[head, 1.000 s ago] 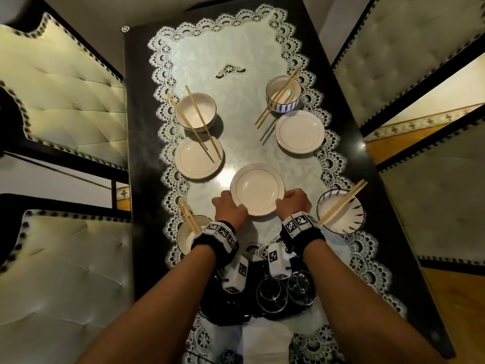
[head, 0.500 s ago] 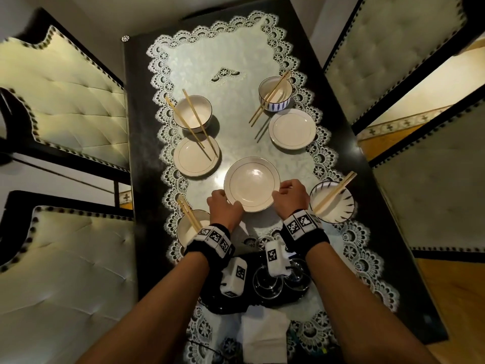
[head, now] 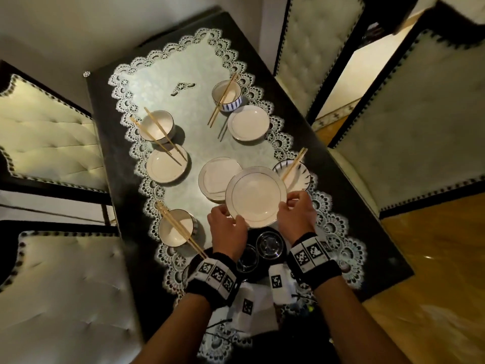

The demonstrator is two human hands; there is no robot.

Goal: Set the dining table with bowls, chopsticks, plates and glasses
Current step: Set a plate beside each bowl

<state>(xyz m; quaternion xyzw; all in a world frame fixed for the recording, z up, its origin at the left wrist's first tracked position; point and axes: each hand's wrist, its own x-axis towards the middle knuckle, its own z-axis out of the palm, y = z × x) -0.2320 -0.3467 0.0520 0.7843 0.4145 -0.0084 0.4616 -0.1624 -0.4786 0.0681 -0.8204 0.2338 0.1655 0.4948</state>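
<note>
Left side: the far-left bowl (head: 156, 126) carries chopsticks (head: 160, 136) whose tips reach over the left plate (head: 166, 165). The near-left bowl (head: 176, 227) has its own pair across it.
Left hand (head: 228, 228): fingers curled onto the near-left rim of the held plate (head: 256, 197).
Held plate: gripped between both hands and apparently raised off the lace cloth (head: 194, 119). In view it overlaps the centre plate (head: 216, 177) and the near-right bowl (head: 295, 172).
Right hand (head: 298, 214): thumb and fingers pinch the plate's near-right rim.
Right side: the far-right bowl (head: 227, 95) stands just beyond the right plate (head: 248, 122).
Risk, left: the left wrist lies close to the near-left chopsticks, so a sweep that way could roll them off the bowl.
Risk, centre: the glasses (head: 270, 244) stand just below the held plate, and a low pull-back could knock them.
Risk, right: carrying the plate right at this height could catch the sticks on the near-right bowl. A rim-only grip could also let the plate tip.
Plates: four, with one in hand and three on the cloth.
Bowls: four.
Chopsticks: four pairs, one per bowl.
Glasses: two plainly seen; any others are hidden by the wrists.
</note>
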